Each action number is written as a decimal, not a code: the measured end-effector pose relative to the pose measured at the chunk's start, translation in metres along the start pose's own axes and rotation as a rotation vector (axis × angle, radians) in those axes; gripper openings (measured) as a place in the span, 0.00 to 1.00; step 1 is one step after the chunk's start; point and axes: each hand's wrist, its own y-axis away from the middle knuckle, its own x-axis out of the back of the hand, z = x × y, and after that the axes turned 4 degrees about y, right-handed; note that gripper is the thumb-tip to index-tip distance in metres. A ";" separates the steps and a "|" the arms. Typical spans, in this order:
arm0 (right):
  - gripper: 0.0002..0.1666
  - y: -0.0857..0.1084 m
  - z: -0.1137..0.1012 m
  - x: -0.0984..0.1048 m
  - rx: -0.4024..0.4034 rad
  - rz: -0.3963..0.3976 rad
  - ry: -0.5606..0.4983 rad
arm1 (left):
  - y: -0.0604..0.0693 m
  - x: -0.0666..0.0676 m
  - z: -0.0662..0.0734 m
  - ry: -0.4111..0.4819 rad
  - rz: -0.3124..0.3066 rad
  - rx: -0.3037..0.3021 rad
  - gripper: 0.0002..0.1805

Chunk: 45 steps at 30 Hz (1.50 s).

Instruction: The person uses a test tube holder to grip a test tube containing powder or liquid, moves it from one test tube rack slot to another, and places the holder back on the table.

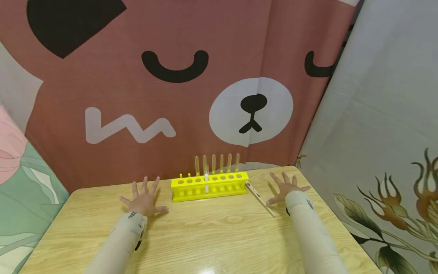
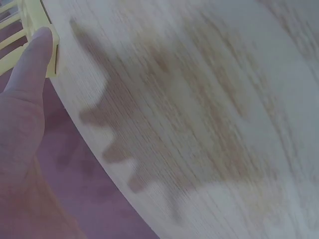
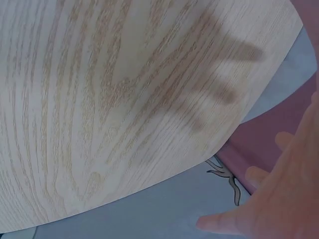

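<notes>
Table [image 1: 212,236] with a pale wood grain fills the lower part of the head view, and both of the person's hands are held over it. The left hand [image 1: 142,201] is to the left of a yellow rack [image 1: 219,182], its fingers straight and spread wide apart. The right hand [image 1: 286,188] is to the right of the rack, its fingers likewise fanned apart. Pale sleeves [image 1: 315,228] cover both arms. The rack stands near the back edge of the table, between the hands. One tube [image 1: 206,177] with something white in it stands upright in the rack, left of its middle. Six clear tubes [image 1: 213,163] stand in a row along the rack's back, and two short yellow pegs [image 1: 181,176] show to their left. A slim pale stick [image 1: 258,196] lies slanted on the table, its far end just beside the rack's right end; whether the right hand touches it, I cannot tell. Behind the table hangs a reddish cloth [image 1: 191,110] with a bear's face.

The left wrist view shows a straight thumb in front of part of the rack; the other fingers are hard to make out, but a shadow [image 2: 134,99] of spread fingers falls on the table.

The right wrist view has fingers pointing out, apart from one another, with blurred finger shadows [image 3: 214,89] on the wood.
</notes>
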 end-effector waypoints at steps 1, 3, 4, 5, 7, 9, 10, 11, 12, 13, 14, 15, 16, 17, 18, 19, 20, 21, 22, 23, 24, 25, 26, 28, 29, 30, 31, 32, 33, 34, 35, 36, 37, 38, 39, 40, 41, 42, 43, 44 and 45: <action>0.84 0.000 0.000 0.000 0.002 0.002 -0.006 | 0.000 0.000 0.001 0.001 0.000 0.001 0.69; 0.83 0.001 -0.001 0.000 0.005 0.009 -0.012 | 0.001 0.001 0.002 0.004 0.000 0.004 0.69; 0.83 0.001 -0.001 0.000 0.005 0.013 -0.014 | 0.001 0.002 0.003 0.008 0.001 0.005 0.69; 0.82 0.002 -0.001 0.000 0.003 0.014 -0.014 | 0.001 0.002 0.004 0.012 0.003 0.003 0.68; 0.81 0.002 -0.002 0.001 0.000 0.017 -0.006 | 0.001 0.003 0.005 0.018 0.008 0.000 0.68; 0.80 0.004 -0.004 0.002 -0.001 0.016 -0.003 | 0.002 0.004 0.007 0.023 0.006 -0.003 0.68; 0.79 0.005 -0.006 0.003 0.001 0.015 -0.007 | 0.003 0.004 0.007 0.026 0.006 -0.004 0.67; 0.78 0.007 -0.007 0.004 0.005 0.014 -0.013 | 0.003 0.005 0.007 0.028 0.007 -0.005 0.67; 0.78 0.008 -0.009 0.005 0.009 0.015 -0.022 | 0.004 0.005 0.007 0.028 0.007 -0.006 0.67; 0.77 0.009 -0.011 0.005 0.012 0.011 -0.029 | 0.004 0.005 0.007 0.028 0.010 -0.007 0.67; 0.76 0.011 -0.013 0.006 0.015 0.007 -0.039 | 0.004 0.004 0.007 0.031 0.015 -0.009 0.66; 0.75 0.012 -0.014 0.007 0.018 0.003 -0.047 | 0.004 0.004 0.007 0.036 0.020 -0.013 0.66; 0.75 0.013 -0.016 0.007 0.022 -0.001 -0.053 | 0.003 0.003 0.007 0.041 0.027 -0.017 0.65; 0.74 0.014 -0.017 0.007 0.028 -0.006 -0.056 | 0.003 0.001 0.006 0.043 0.032 -0.019 0.64; 0.73 0.014 -0.019 0.007 0.033 -0.011 -0.060 | 0.002 0.000 0.006 0.043 0.037 -0.022 0.64; 0.72 0.015 -0.020 0.007 0.039 -0.015 -0.062 | 0.001 -0.001 0.006 0.055 0.046 -0.028 0.63; 0.71 0.015 -0.022 0.007 0.048 -0.015 -0.063 | 0.000 -0.002 0.006 0.073 0.054 -0.033 0.62; 0.70 0.015 -0.023 0.007 0.055 -0.017 -0.065 | 0.000 -0.003 0.006 0.093 0.061 -0.040 0.61; 0.69 0.015 -0.024 0.006 0.063 -0.017 -0.068 | -0.001 -0.004 0.007 0.116 0.072 -0.047 0.60; 0.68 0.015 -0.026 0.006 0.075 -0.017 -0.072 | -0.001 -0.005 0.007 0.144 0.083 -0.055 0.59; 0.67 0.014 -0.027 0.005 0.085 -0.016 -0.078 | -0.001 -0.006 0.008 0.173 0.100 -0.069 0.58; 0.65 0.014 -0.028 0.004 0.096 -0.015 -0.081 | -0.001 -0.007 0.009 0.206 0.119 -0.086 0.57; 0.64 0.013 -0.029 0.003 0.105 -0.016 -0.091 | -0.002 -0.009 0.010 0.233 0.136 -0.101 0.55; 0.62 0.010 -0.031 0.000 0.127 -0.021 -0.115 | -0.002 -0.011 0.012 0.293 0.152 -0.122 0.52; 0.60 0.009 -0.032 -0.002 0.140 -0.023 -0.128 | -0.002 -0.013 0.013 0.325 0.153 -0.127 0.50; 0.59 0.007 -0.033 -0.004 0.148 -0.026 -0.144 | -0.002 -0.015 0.015 0.354 0.155 -0.129 0.49; 0.59 0.005 -0.033 -0.006 0.154 -0.029 -0.158 | -0.003 -0.016 0.016 0.386 0.148 -0.125 0.48; 0.58 0.003 -0.033 -0.009 0.159 -0.031 -0.169 | -0.004 -0.018 0.017 0.416 0.139 -0.122 0.46; 0.57 0.001 -0.033 -0.013 0.162 -0.032 -0.175 | -0.005 -0.019 0.018 0.442 0.125 -0.112 0.46; 0.56 0.000 -0.034 -0.015 0.165 -0.030 -0.177 | -0.006 -0.021 0.019 0.464 0.121 -0.107 0.45; 0.54 0.000 -0.035 -0.017 0.166 -0.025 -0.178 | -0.006 -0.023 0.020 0.481 0.118 -0.101 0.44; 0.53 0.000 -0.036 -0.018 0.166 -0.019 -0.174 | -0.007 -0.024 0.021 0.491 0.117 -0.096 0.44; 0.52 -0.001 -0.037 -0.020 0.167 -0.012 -0.170 | -0.007 -0.025 0.022 0.501 0.114 -0.091 0.43; 0.50 -0.001 -0.038 -0.021 0.169 -0.004 -0.163 | -0.007 -0.026 0.023 0.509 0.113 -0.087 0.43; 0.49 -0.001 -0.039 -0.021 0.169 0.004 -0.164 | -0.008 -0.026 0.024 0.517 0.113 -0.079 0.42; 0.47 -0.001 -0.040 -0.021 0.174 0.015 -0.160 | -0.008 -0.027 0.025 0.527 0.117 -0.076 0.41; 0.46 -0.002 -0.041 -0.022 0.176 0.026 -0.160 | -0.008 -0.027 0.027 0.537 0.116 -0.068 0.40; 0.45 -0.003 -0.040 -0.024 0.176 0.034 -0.159 | -0.008 -0.028 0.028 0.549 0.115 -0.063 0.39; 0.44 -0.005 -0.041 -0.026 0.178 0.043 -0.163 | -0.008 -0.028 0.030 0.562 0.111 -0.059 0.38; 0.42 -0.005 -0.041 -0.027 0.177 0.049 -0.171 | -0.008 -0.028 0.031 0.573 0.108 -0.055 0.37; 0.40 -0.006 -0.041 -0.028 0.179 0.056 -0.182 | -0.008 -0.029 0.033 0.586 0.106 -0.050 0.37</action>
